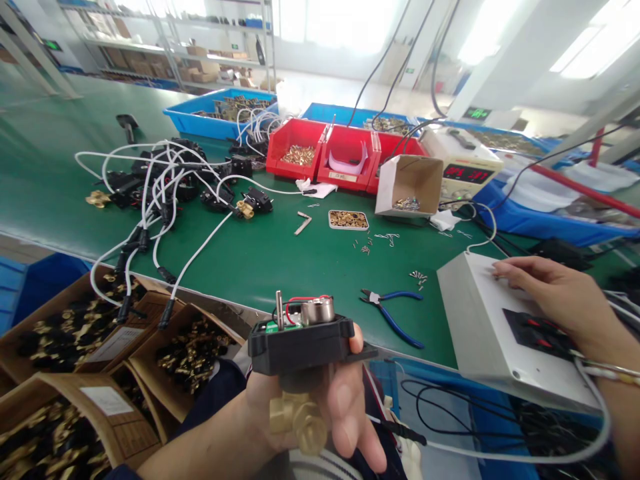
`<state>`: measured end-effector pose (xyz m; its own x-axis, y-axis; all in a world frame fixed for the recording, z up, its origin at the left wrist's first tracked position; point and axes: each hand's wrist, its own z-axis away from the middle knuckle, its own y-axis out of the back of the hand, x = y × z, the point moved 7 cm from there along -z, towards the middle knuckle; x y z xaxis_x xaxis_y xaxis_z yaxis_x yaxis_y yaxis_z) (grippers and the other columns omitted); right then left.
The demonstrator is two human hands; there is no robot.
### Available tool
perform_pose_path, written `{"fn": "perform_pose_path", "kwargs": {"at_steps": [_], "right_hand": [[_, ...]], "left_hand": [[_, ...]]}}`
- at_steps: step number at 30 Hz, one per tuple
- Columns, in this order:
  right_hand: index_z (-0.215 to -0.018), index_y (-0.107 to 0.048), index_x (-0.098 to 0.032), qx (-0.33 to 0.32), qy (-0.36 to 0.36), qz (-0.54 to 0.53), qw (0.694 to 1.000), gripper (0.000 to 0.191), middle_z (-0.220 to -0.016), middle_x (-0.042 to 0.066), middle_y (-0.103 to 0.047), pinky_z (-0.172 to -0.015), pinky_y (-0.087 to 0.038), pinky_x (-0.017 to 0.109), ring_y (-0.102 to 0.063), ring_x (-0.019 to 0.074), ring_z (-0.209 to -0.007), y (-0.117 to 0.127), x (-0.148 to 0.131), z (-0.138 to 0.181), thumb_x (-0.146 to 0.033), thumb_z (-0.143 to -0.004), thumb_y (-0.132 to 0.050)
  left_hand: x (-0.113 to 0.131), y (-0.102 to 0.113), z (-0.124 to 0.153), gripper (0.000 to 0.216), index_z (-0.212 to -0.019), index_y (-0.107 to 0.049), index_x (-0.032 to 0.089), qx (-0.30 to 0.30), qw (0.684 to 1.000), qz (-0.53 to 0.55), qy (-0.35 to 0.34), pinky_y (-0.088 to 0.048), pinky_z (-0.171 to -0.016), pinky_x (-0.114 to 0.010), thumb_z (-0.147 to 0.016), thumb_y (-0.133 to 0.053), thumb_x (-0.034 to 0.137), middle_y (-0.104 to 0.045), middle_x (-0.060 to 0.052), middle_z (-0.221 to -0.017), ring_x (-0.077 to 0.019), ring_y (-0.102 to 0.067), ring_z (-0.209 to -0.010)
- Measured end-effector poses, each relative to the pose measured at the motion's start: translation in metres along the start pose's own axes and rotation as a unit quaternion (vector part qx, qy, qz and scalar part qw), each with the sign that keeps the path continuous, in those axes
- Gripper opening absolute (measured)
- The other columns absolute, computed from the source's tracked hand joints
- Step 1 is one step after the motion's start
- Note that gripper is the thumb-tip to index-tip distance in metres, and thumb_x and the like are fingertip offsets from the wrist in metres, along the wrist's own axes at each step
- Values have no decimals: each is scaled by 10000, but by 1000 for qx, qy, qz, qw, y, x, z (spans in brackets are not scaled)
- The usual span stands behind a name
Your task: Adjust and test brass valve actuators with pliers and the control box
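Observation:
My left hand (345,413) is wrapped round a motorised brass valve (300,417), low in the middle of the view. Its black housing (300,350) has no lid on top, so a silver motor (318,311), red wires, part of a green circuit board and an upright metal pin show. At the right, my right hand (555,293) rests over a white control box (475,313), thumb and finger pinched on a small switch (497,273) on its top. A white cable (500,457) with a black connector runs from the box side toward the valve.
Blue-handled cutters (400,320) lie near the table edge. Behind are a tray of brass parts (349,220), red bins (295,150), a cardboard box (407,183) and a power supply (463,163). Cabled valve units (170,173) crowd the left; cartons of brass fittings (80,327) stand below.

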<state>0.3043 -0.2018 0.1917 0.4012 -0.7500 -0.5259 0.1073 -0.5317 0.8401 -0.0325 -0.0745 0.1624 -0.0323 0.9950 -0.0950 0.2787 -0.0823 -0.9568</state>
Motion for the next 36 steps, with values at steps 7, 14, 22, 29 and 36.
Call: {"fn": "perform_pose_path", "kwargs": {"at_steps": [7, 14, 22, 29, 36], "right_hand": [[-960, -684, -331, -75, 184, -22, 980, 556, -714, 60, -635, -580, -489, 406, -614, 295, -770, -37, -42, 32, -787, -795, -411], [-976, -667, -318, -99, 191, -23, 976, 614, -704, 77, -616, -558, -471, 402, -589, 290, -740, -47, -48, 44, -813, -815, -342], [-730, -659, -232, -22, -26, -3, 999, 599, -855, 82, -647, -870, -372, 448, -519, 289, -825, -1, -7, 1, -662, -325, -563], [-772, -674, -189, -30, -17, -36, 999, 627, -860, 67, -650, -895, -372, 378, -506, 236, -824, -5, -14, 7, -635, -339, -599], [-865, -679, -159, -45, -5, -11, 999, 700, -906, 83, -651, -891, -374, 378, -510, 236, -830, -6, -15, 4, -656, -382, -582]], "left_hand": [[0, 0, -1, 300, -1028, -682, 46, -18, 1000, -1, 19, -568, -782, -351, -848, -695, 285, -676, -88, -749, -196, -686, -691], [2, -6, -3, 370, -1063, -690, 64, -63, 997, 6, 31, -559, -826, -358, -777, -770, 285, -686, -98, -793, -192, -690, -728], [9, 5, 1, 335, -1115, -690, 56, 45, 995, -80, -38, -565, -811, -343, -916, -583, 303, -674, -114, -918, -184, -673, -837], [11, 19, 5, 534, -1093, -746, 149, 217, 951, -203, -85, -509, -937, -397, -1020, -291, 420, -656, -173, -1101, -248, -665, -980], [8, 18, 8, 473, -1129, -729, 168, 224, 943, -240, -63, -482, -968, -370, -1016, -346, 421, -580, -145, -1253, -260, -595, -1138]]}}
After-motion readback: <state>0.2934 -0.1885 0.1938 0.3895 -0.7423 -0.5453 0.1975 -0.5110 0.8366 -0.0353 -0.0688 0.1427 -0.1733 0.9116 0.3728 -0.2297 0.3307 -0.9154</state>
